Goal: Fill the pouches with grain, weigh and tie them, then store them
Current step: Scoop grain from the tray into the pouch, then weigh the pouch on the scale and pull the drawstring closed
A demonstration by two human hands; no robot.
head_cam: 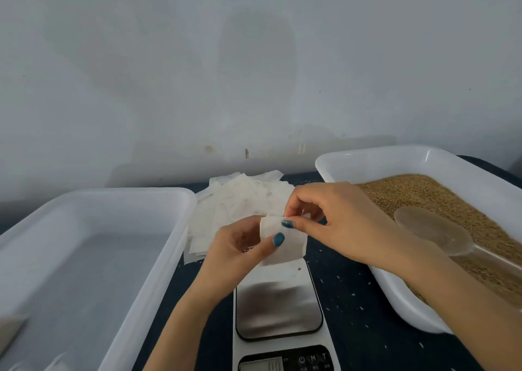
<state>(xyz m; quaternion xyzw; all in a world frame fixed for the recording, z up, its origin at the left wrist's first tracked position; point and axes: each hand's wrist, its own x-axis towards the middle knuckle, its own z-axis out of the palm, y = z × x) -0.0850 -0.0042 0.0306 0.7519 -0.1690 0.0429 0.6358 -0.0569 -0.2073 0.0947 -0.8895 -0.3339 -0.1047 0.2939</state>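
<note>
Both hands hold one white pouch (293,247) in the middle of the frame, over the far end of the scale (278,311). The left hand (237,246) comes up from below and pinches the pouch's left side, thumb in front and fingers curled behind. The right hand (341,223) reaches in from the right; its thumb and forefinger pinch the pouch's top edge, the other fingers curled above. The pouch looks flat and thin; the scale's display, at the bottom edge of the frame, is too blurred to read.

Just above the hands in the frame, a loose pile of pouches (240,201) lies on the dark bench (356,300), between the two tubs. The left tub (127,192) is white and fills the lower left of the frame (a pale shape in its lower left corner is too blurred to tell). The right tub (367,159), also white, holds brown grain (418,192). A translucent scoop (432,229) lies on the grain, bowl toward the middle of the frame, handle running to the lower right. Pale specks dot the bench around the scale; a plain grey wall (254,60) fills the upper half.
</note>
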